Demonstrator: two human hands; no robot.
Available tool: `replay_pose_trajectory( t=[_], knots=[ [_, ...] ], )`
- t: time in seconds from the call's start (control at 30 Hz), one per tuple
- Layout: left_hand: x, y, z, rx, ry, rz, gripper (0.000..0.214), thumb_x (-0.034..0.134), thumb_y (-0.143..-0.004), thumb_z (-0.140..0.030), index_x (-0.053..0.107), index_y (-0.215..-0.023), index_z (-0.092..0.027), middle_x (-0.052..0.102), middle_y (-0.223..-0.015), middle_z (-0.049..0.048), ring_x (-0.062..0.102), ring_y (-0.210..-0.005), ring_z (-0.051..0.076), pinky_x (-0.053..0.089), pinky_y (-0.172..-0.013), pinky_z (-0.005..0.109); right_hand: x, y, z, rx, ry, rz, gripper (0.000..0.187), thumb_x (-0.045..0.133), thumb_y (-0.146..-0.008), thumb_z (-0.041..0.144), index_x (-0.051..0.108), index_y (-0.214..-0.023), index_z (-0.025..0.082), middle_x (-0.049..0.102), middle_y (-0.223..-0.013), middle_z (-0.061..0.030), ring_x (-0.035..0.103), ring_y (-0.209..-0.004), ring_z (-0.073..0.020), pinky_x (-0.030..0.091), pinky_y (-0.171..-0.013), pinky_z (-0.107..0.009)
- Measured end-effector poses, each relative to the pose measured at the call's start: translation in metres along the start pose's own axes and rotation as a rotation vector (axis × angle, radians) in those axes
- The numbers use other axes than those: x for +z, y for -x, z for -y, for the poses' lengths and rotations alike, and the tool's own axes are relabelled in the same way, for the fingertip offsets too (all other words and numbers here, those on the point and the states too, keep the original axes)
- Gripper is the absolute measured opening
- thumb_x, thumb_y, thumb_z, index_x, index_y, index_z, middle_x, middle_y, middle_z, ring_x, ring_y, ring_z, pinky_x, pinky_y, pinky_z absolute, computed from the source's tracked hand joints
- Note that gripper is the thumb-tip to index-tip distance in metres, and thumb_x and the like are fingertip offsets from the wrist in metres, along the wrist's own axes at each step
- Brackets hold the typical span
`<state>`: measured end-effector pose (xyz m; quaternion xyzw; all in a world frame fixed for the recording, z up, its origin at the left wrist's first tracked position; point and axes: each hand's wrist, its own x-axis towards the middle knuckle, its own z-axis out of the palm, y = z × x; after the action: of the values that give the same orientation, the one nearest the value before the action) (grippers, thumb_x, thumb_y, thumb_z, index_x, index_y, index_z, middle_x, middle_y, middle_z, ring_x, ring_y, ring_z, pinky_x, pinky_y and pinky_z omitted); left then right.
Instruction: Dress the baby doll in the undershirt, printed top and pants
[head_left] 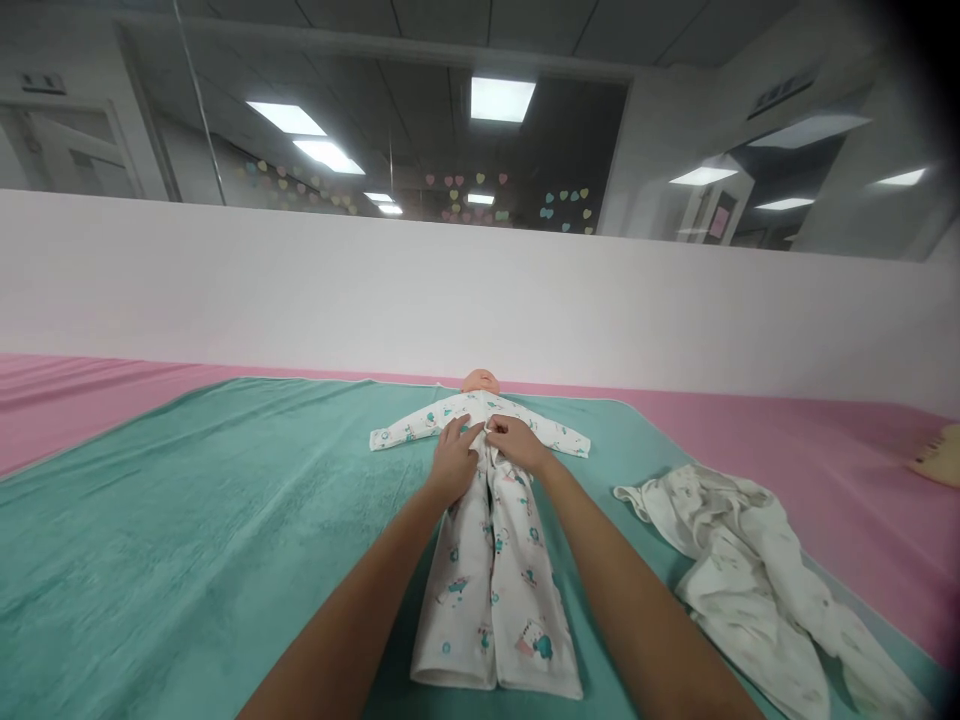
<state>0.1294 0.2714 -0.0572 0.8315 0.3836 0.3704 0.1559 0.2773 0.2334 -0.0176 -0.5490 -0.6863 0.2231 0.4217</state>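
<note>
A baby doll's bald head (481,381) shows at the far end of a white footed sleeper (491,590) printed with teal and pink figures. The sleeper lies flat on its back, arms spread and legs toward me. Both hands are at the doll's chest. My left hand (454,462) and my right hand (514,445) meet at the sleeper's front opening, their fingertips pinching its edges. Below them, the opening gapes slightly (491,495). The doll's body is hidden under the cloth.
A teal towel (187,530) lies over a pink mat (795,440). A crumpled white printed cloth (742,570) lies to the right of the sleeper. A tan object (937,457) sits at the right edge. A low white wall (450,300) stands beyond the mat.
</note>
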Motion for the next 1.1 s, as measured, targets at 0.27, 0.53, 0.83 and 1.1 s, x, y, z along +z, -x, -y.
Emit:
replay_pose_trajectory(
  t=[0.27, 0.53, 0.83, 1.1],
  knots=[
    [0.0, -0.003, -0.004, -0.043, 0.042, -0.026, 0.058, 0.04, -0.064, -0.005, 0.055, -0.118, -0.021, 0.036, -0.137, 0.0089, 0.026, -0.129, 0.028, 0.027, -0.104, 0.049, 0.007, 0.0, -0.007, 0.02, -0.095, -0.132, 0.009, 0.047, -0.066, 0.027, 0.04, -0.069, 0.021, 0.039, -0.058, 0.006, 0.036, -0.052, -0.0092, 0.032, -0.044, -0.02],
    [0.002, 0.002, -0.003, -0.003, 0.017, -0.037, 0.055, 0.038, -0.07, -0.008, 0.051, -0.123, -0.02, 0.033, -0.139, 0.0085, 0.023, -0.13, 0.027, 0.024, -0.106, 0.046, 0.003, 0.0, -0.004, 0.063, -0.201, -0.052, 0.016, 0.052, -0.07, 0.034, 0.049, -0.078, 0.021, 0.042, -0.063, 0.0055, 0.037, -0.054, -0.0085, 0.032, -0.044, -0.019],
    [-0.002, -0.007, -0.003, -0.102, 0.094, 0.0, 0.049, 0.043, -0.066, -0.009, 0.056, -0.112, -0.02, 0.035, -0.136, 0.0084, 0.027, -0.128, 0.028, 0.026, -0.105, 0.046, -0.002, -0.003, -0.015, -0.06, -0.192, -0.065, 0.02, 0.055, -0.073, 0.038, 0.054, -0.079, 0.019, 0.045, -0.066, 0.0042, 0.039, -0.058, -0.0092, 0.032, -0.052, -0.021],
    [-0.004, -0.007, -0.008, -0.109, 0.095, -0.004, 0.05, 0.046, -0.062, -0.009, 0.056, -0.111, -0.017, 0.037, -0.135, 0.0098, 0.027, -0.128, 0.03, 0.026, -0.105, 0.047, 0.002, -0.007, -0.015, -0.064, -0.112, -0.173, 0.015, 0.054, -0.072, 0.035, 0.054, -0.075, 0.02, 0.054, -0.071, 0.0031, 0.046, -0.062, -0.0115, 0.036, -0.061, -0.025]
  ],
)
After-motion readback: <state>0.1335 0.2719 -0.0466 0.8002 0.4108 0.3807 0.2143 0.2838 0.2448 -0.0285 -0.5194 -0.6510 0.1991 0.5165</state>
